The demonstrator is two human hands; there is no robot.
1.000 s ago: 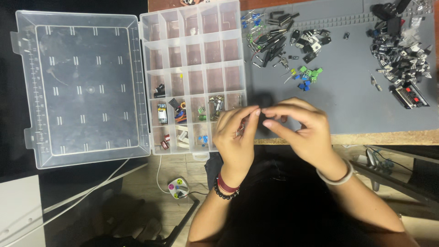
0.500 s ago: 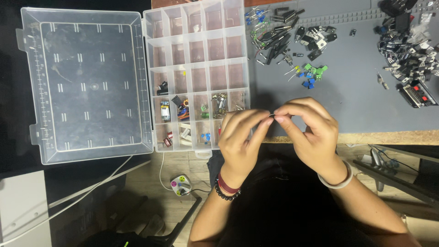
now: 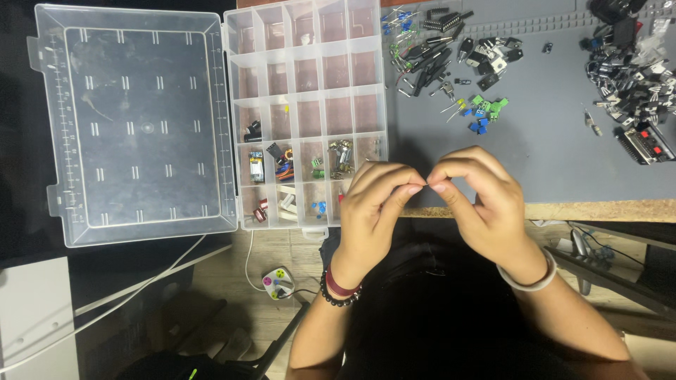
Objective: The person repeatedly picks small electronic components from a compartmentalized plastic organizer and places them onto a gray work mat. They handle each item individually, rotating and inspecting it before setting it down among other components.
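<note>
Pinching tiny, barely visible part between fingertips: left hand (image 3: 373, 204), right hand (image 3: 482, 200), beside compartment box (image 3: 306, 112).

electronics workbench: parts organizer (image 3: 308, 70), loose components (image 3: 634, 70)

Your arms are bare to the elbow, with no sleeves in view. On your left hand (image 3: 373, 211) side, the wrist carries a dark red band (image 3: 343, 286) and, just below it, a bracelet of black beads (image 3: 332, 298). Your right hand (image 3: 486, 204) side wears one pale, smooth bangle (image 3: 527, 280) at the wrist.
</note>
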